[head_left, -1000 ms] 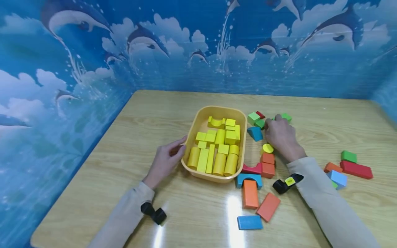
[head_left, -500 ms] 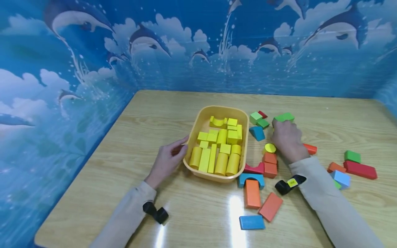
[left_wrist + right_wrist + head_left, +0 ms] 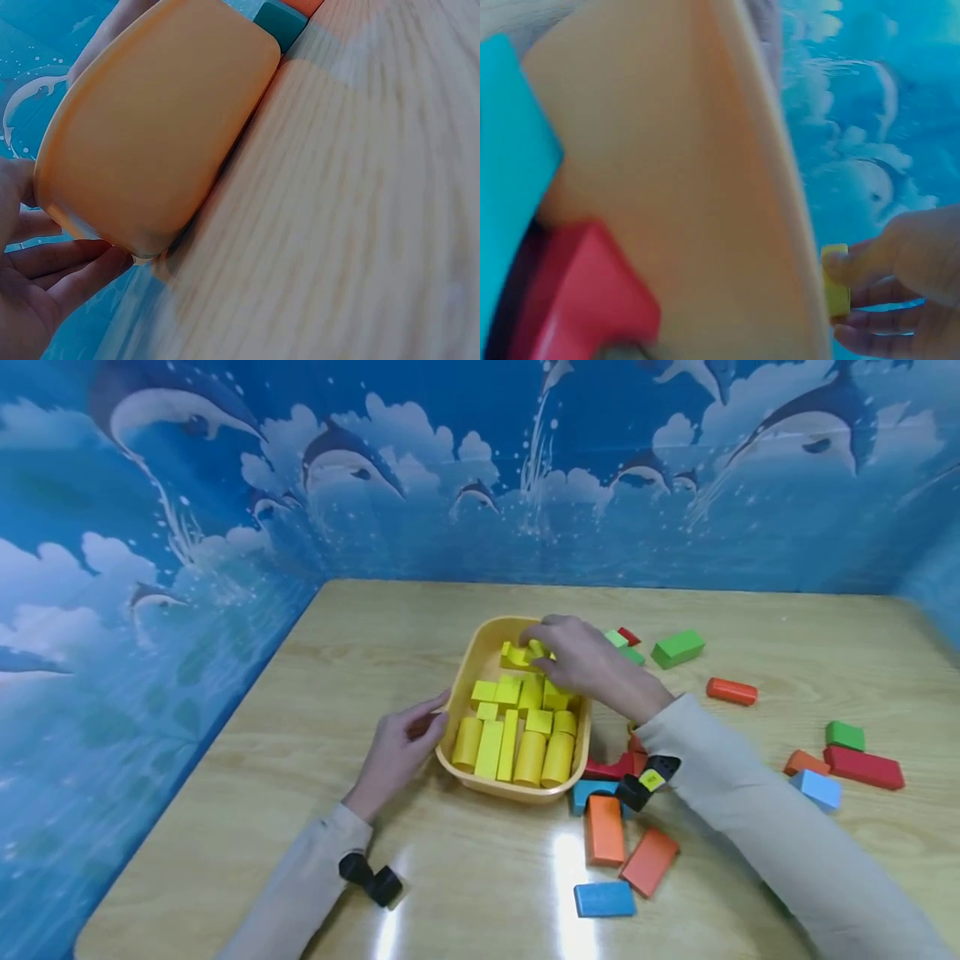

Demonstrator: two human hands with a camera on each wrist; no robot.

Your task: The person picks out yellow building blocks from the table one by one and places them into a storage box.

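Note:
My right hand (image 3: 581, 664) is over the far part of the yellow plastic bin (image 3: 457, 756), pinching a small yellow block (image 3: 839, 289) between thumb and fingers. Inside the bin lie several yellow blocks: cylinders (image 3: 530, 758), cubes (image 3: 507, 691), long bars (image 3: 490, 749) and an arch. My left hand (image 3: 397, 747) rests against the bin's left side, its fairly straight fingers touching the outer wall, as the left wrist view also shows. The right wrist view has the bin's wall in front, with a red block (image 3: 592, 300) and a blue block (image 3: 510, 165) beside it.
Right of the bin lie a green block (image 3: 678, 649), a red cylinder (image 3: 732, 691) and a dark red bar (image 3: 864, 767). Nearer are an orange block (image 3: 604, 831), a red-orange block (image 3: 650, 862) and a blue block (image 3: 604, 899). My right sleeve hides some pieces.
My right hand has moved left from beside the green block to over the bin, carrying a yellow block. The red cylinder is uncovered. My left hand stays at the bin's side.

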